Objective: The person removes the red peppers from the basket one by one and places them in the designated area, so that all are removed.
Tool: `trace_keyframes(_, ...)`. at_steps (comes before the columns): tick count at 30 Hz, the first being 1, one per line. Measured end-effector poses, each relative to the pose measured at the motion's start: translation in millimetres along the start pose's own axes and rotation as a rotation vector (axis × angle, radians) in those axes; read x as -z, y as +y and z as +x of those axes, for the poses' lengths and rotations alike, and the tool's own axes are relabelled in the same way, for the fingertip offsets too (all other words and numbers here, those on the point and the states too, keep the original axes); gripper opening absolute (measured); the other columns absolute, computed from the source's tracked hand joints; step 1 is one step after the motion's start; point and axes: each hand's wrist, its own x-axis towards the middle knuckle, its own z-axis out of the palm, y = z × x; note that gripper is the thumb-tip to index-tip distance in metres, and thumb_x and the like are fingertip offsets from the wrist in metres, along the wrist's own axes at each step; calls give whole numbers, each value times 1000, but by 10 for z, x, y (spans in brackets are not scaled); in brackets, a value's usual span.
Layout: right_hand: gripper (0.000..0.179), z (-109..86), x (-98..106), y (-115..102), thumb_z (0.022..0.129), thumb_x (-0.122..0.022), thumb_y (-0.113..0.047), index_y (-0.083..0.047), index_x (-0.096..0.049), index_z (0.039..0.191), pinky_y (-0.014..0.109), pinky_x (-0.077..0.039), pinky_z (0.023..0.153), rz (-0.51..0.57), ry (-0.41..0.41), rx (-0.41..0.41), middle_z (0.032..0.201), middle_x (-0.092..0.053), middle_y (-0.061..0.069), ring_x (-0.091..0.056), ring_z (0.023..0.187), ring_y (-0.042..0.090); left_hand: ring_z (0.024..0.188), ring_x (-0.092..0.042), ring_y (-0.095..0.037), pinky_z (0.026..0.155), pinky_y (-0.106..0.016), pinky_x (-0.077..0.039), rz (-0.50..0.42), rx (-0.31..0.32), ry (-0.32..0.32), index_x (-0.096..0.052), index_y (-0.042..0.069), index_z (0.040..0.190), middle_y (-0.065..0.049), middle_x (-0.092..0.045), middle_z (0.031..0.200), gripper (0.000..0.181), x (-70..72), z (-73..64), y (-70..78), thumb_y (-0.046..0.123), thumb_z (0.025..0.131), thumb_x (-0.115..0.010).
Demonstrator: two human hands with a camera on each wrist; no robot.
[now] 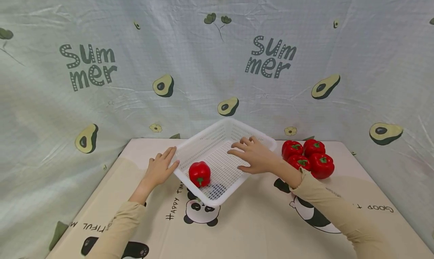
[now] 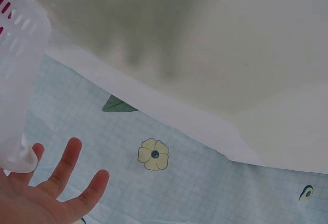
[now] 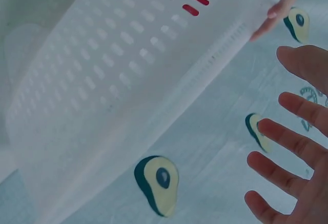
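A white slotted plastic basket stands at an angle on the table, one corner toward me. One red bell pepper lies inside it near the left front wall, its green stem facing me; in the left wrist view, red shows through the slots. My left hand is at the basket's left corner, fingertips right at the rim; the left wrist view has its fingers spread and mostly straight. My right hand hovers over the basket's right side, palm down, holding nothing. Its fingers are spread apart and loosely bent.
Several red bell peppers sit in a cluster to the right of the basket, beyond my right forearm. The table cover carries panda prints and lettering. A pale cloth with avocado prints hangs behind the table and along its sides.
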Motion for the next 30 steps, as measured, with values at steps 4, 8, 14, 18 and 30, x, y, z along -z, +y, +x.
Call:
trace_keyframes(4,55,119,-5,-67,75,-66,-41,-23,-48,124,40,-39,85,-3,-27,54,122,-52,1,-44,105,21,105,-47,-41,78,-57,-34,2,-6,4,-34,7,137,-15,-39,138,57,1,1,0,37,90,-42)
trace_keyframes(8,58,263,24,-139,73,-68,-41,-24,-47,125,40,-38,87,-37,-71,114,122,-53,0,-44,105,21,106,-47,-41,79,-57,-34,3,-4,3,-33,7,138,-15,-39,139,57,8,3,3,37,90,-42)
trace_keyframes(14,61,506,95,-280,75,-67,-41,-25,-44,129,42,-37,93,-125,-162,219,127,-51,-1,-43,112,20,107,-46,-40,79,-58,-34,4,7,-11,-33,7,138,-14,-38,140,57,6,6,4,38,91,-42)
trace_keyframes(18,64,662,89,-384,76,-64,-43,-26,-40,133,43,-37,97,-227,-199,311,130,-49,-3,-42,118,20,107,-46,-40,79,-57,-34,10,8,-14,-32,7,138,-15,-38,140,57,-6,9,-1,38,91,-42)
trace_keyframes(30,65,1039,-109,-500,75,-64,-46,-33,-36,132,40,-34,100,-408,-191,451,127,-48,-6,-41,121,16,106,-46,-40,78,-57,-34,16,4,-15,-32,7,138,-14,-38,140,57,5,13,8,37,91,-41)
